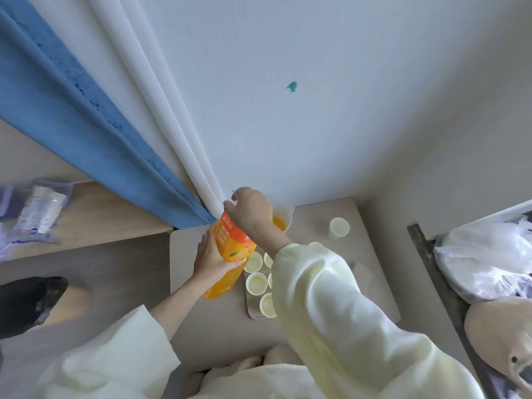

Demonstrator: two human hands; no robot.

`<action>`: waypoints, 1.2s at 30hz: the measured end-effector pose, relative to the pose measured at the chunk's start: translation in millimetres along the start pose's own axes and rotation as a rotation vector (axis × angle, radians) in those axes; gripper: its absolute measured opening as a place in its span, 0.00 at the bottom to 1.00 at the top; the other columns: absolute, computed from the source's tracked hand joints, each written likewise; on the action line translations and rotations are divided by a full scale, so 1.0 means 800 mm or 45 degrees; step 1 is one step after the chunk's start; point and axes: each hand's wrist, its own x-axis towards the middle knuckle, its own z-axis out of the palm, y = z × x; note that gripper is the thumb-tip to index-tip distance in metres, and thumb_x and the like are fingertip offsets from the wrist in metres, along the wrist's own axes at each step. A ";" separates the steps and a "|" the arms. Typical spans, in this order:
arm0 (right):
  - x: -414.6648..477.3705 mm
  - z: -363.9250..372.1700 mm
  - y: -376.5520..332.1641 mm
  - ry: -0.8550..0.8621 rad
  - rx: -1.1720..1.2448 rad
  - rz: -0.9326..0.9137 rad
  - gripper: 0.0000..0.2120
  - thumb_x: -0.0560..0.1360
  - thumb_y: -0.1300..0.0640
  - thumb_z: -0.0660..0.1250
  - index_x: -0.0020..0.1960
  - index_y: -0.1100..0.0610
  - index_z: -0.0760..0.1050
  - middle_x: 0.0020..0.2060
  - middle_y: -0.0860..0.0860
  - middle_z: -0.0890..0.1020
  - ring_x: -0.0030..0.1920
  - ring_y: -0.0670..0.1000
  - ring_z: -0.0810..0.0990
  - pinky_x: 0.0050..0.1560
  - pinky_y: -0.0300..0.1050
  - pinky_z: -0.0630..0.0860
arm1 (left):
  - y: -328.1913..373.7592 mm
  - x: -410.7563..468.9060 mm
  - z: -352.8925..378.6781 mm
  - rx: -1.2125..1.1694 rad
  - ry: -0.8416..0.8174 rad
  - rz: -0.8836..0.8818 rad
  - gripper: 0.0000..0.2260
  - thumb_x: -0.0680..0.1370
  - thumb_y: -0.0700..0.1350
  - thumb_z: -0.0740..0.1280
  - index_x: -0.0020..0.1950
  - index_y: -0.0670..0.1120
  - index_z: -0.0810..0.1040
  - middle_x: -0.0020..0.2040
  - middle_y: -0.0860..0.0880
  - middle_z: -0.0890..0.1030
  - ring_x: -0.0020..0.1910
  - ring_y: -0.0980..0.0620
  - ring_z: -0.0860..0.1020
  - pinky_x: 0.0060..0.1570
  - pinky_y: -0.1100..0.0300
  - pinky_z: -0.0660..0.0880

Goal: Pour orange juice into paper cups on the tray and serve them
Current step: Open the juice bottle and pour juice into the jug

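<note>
A large orange juice bottle [227,251] with an orange label stands upright on the small table [371,254]. My left hand [211,259] grips the bottle's body from the left. My right hand [249,213] is curled over the bottle's top, which hides the cap. Just right of the bottle lies a tray [250,308] with several paper cups [256,282] on it; my right sleeve covers part of them. Behind my right hand stands a white container holding orange juice [280,223]. One more paper cup [339,227] stands alone at the back right of the table.
A blue and white curtain [115,133] hangs down to the table's back left corner. A wooden shelf on the left carries plastic packets [40,211]. White plastic bags [486,257] lie at the right. A dark shoe [28,303] is on the floor at left.
</note>
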 end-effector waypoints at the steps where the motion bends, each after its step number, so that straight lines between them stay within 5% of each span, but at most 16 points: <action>1: -0.004 0.012 0.005 0.036 -0.065 -0.028 0.12 0.77 0.56 0.61 0.55 0.62 0.75 0.48 0.57 0.81 0.50 0.59 0.78 0.42 0.47 0.71 | -0.001 0.004 0.001 0.030 -0.009 -0.018 0.51 0.59 0.58 0.79 0.73 0.62 0.51 0.68 0.51 0.66 0.68 0.47 0.67 0.63 0.42 0.70; 5: -0.009 0.065 0.043 0.133 -0.315 -0.182 0.17 0.77 0.62 0.60 0.65 0.63 0.67 0.52 0.58 0.79 0.53 0.59 0.79 0.47 0.48 0.71 | 0.000 0.014 0.013 0.127 -0.035 -0.087 0.50 0.57 0.63 0.78 0.72 0.63 0.53 0.66 0.51 0.69 0.66 0.46 0.69 0.61 0.42 0.72; 12: 0.003 0.102 0.088 0.255 -0.538 -0.155 0.29 0.63 0.56 0.74 0.63 0.59 0.74 0.40 0.55 0.81 0.43 0.57 0.81 0.47 0.51 0.78 | -0.013 0.028 0.025 0.238 -0.106 -0.175 0.51 0.59 0.63 0.78 0.73 0.60 0.50 0.69 0.48 0.66 0.68 0.44 0.66 0.63 0.40 0.70; 22: 0.008 0.126 0.117 0.234 -0.527 -0.116 0.31 0.70 0.42 0.72 0.68 0.55 0.69 0.47 0.53 0.80 0.50 0.56 0.79 0.58 0.54 0.73 | -0.024 0.038 0.039 0.413 -0.110 -0.264 0.48 0.61 0.55 0.80 0.73 0.57 0.53 0.67 0.47 0.67 0.66 0.42 0.68 0.60 0.42 0.71; 27: 0.008 0.139 0.130 0.119 -0.421 -0.099 0.28 0.78 0.45 0.63 0.72 0.53 0.56 0.54 0.57 0.77 0.56 0.59 0.75 0.57 0.58 0.73 | -0.023 0.037 0.045 0.473 -0.118 -0.346 0.48 0.62 0.52 0.79 0.73 0.56 0.53 0.66 0.46 0.68 0.65 0.41 0.68 0.60 0.41 0.71; 33: 0.011 0.139 0.140 0.065 -0.424 -0.038 0.27 0.73 0.44 0.69 0.68 0.55 0.70 0.48 0.57 0.80 0.51 0.60 0.79 0.52 0.58 0.76 | -0.016 0.035 0.050 0.574 -0.159 -0.389 0.47 0.64 0.50 0.78 0.74 0.54 0.53 0.67 0.44 0.67 0.67 0.41 0.67 0.63 0.42 0.69; 36: 0.012 0.139 0.146 0.049 -0.331 -0.057 0.27 0.77 0.45 0.64 0.72 0.55 0.64 0.55 0.59 0.78 0.57 0.62 0.76 0.58 0.58 0.72 | -0.016 0.035 0.051 0.612 -0.187 -0.411 0.47 0.65 0.50 0.78 0.75 0.54 0.51 0.67 0.44 0.66 0.68 0.41 0.66 0.64 0.41 0.68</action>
